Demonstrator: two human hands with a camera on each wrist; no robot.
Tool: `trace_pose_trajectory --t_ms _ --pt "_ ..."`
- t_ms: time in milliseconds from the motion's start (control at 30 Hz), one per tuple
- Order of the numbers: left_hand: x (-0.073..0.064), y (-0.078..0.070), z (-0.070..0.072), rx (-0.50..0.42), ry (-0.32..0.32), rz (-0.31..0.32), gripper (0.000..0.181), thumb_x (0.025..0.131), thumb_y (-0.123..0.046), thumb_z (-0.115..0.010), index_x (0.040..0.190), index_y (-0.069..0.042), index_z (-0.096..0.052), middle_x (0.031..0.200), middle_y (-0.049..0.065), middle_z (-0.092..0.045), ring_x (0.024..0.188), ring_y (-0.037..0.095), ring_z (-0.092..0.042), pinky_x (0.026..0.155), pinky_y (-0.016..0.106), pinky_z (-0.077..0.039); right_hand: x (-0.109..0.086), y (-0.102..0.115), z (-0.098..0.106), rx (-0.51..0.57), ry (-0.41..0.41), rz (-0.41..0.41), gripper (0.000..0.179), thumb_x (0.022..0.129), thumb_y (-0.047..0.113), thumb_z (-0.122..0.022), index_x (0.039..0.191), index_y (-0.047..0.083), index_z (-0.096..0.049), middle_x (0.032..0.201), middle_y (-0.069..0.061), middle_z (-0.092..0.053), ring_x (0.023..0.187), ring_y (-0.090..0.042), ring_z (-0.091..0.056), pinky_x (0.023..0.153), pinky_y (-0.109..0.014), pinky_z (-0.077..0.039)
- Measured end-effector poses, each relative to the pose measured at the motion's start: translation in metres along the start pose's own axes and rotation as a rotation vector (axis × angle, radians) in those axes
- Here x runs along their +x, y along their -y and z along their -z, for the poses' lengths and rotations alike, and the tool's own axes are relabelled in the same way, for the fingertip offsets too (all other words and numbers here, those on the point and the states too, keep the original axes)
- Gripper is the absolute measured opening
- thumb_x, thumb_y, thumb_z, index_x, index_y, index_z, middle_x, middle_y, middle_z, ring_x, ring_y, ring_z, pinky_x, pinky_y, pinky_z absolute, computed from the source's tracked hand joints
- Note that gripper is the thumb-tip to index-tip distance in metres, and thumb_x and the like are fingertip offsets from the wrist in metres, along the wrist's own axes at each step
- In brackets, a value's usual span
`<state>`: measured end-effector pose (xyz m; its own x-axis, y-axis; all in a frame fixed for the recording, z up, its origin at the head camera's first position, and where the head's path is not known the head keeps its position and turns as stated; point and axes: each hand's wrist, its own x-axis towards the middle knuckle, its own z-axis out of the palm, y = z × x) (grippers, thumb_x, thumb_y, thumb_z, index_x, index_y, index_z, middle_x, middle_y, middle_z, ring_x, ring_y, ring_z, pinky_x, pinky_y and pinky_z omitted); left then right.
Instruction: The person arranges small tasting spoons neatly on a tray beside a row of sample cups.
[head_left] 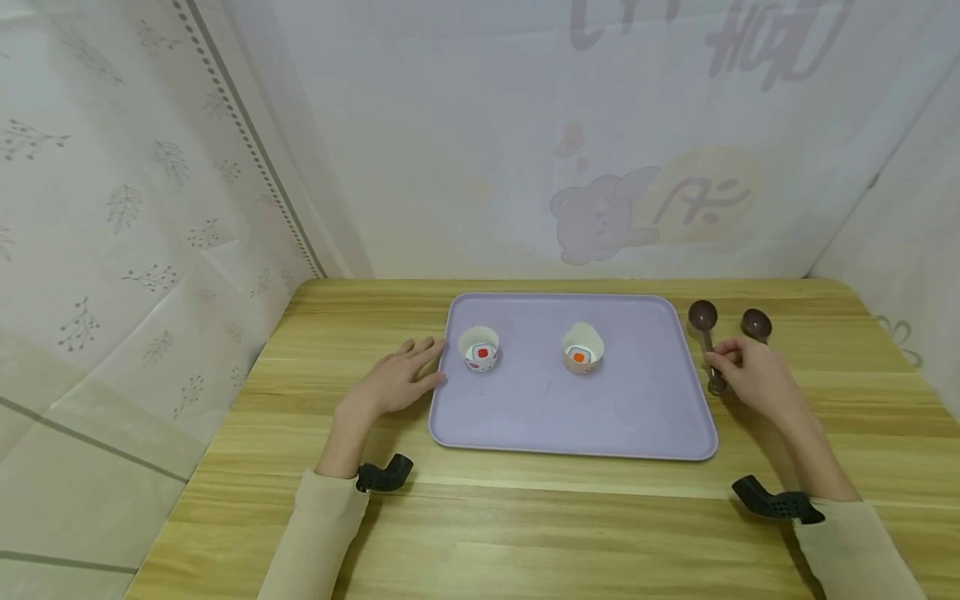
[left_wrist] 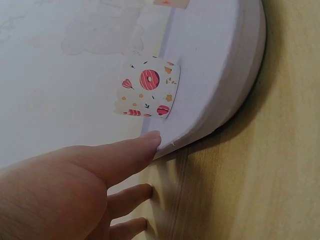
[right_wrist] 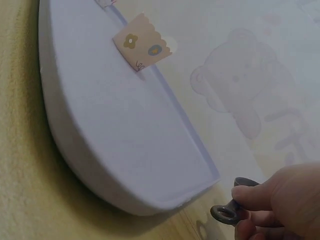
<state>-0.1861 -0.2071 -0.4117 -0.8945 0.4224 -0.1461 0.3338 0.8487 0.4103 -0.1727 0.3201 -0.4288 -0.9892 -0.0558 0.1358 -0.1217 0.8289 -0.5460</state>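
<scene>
Head view, lower left of centre: the left hand (head_left: pixel 397 379) lies relaxed, straight fingers against the edge of a lilac tray (head_left: pixel 525 412). At right, the right hand (head_left: pixel 759 379) pinches a brown scoop (head_left: pixel 707 337) by its handle — just beside the tray. Near the frame's middle stand a red-patterned cup (head_left: pixel 471 337) and a beige cup (head_left: pixel 583 336) — both on the tray. Beyond the right hand sits another scoop (head_left: pixel 757 323).

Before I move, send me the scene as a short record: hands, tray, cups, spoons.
Left hand: at the left edge of the purple tray
Right hand: pinching a brown spoon by its handle
Second spoon: right of the held one, partly hidden
Left cup: on tray, white, red patch inside
Right cup: on tray, beige, orange patch inside
</scene>
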Motion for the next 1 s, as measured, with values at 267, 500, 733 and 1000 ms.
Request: trace_pose_trajectory --t_ms 267,500,733,1000 --pt "0.001 0.000 0.000 -0.008 0.010 0.011 0.064 0.105 -0.040 -0.052 0.160 -0.014 -0.031 0.163 0.019 -0.028 0.149 0.048 -0.018 0.118 0.066 -0.017 0.000 0.005 0.004 0.026 0.000 -0.009 0.027 0.102 0.019 -0.062 0.103 -0.008 -0.062 0.082 -0.013 -0.069 0.070 -0.018 -0.060 0.054 -0.024 -0.046" --pt "0.001 0.001 -0.001 -0.009 0.004 0.006 0.064 0.105 -0.040 -0.053 0.160 -0.014 -0.032 0.162 0.019 -0.028 0.148 0.048 -0.019 0.117 0.067 -0.018 -0.001 0.009 0.007 0.026 -0.015 -0.009 0.026 0.101 0.018 -0.063 0.103 -0.009 -0.062 0.083 -0.014 -0.068 0.069 -0.018 -0.059 0.051 -0.024 -0.046" --pt "-0.002 0.001 0.000 -0.007 0.000 0.007 0.064 0.105 -0.039 -0.053 0.160 -0.014 -0.032 0.162 0.020 -0.029 0.148 0.049 -0.019 0.117 0.067 -0.018 -0.003 0.014 0.008 0.048 -0.034 0.004 0.026 0.101 0.016 -0.063 0.103 -0.009 -0.062 0.083 -0.016 -0.069 0.068 -0.017 -0.060 0.049 -0.025 -0.048" --pt "0.000 0.000 0.001 -0.006 0.009 0.003 0.064 0.105 -0.040 -0.051 0.160 -0.014 -0.031 0.162 0.019 -0.028 0.148 0.048 -0.019 0.117 0.066 -0.018 -0.003 0.019 0.010 0.054 -0.042 0.016 0.029 0.102 0.019 -0.063 0.104 -0.010 -0.061 0.082 -0.015 -0.068 0.062 -0.012 -0.056 0.047 -0.025 -0.047"
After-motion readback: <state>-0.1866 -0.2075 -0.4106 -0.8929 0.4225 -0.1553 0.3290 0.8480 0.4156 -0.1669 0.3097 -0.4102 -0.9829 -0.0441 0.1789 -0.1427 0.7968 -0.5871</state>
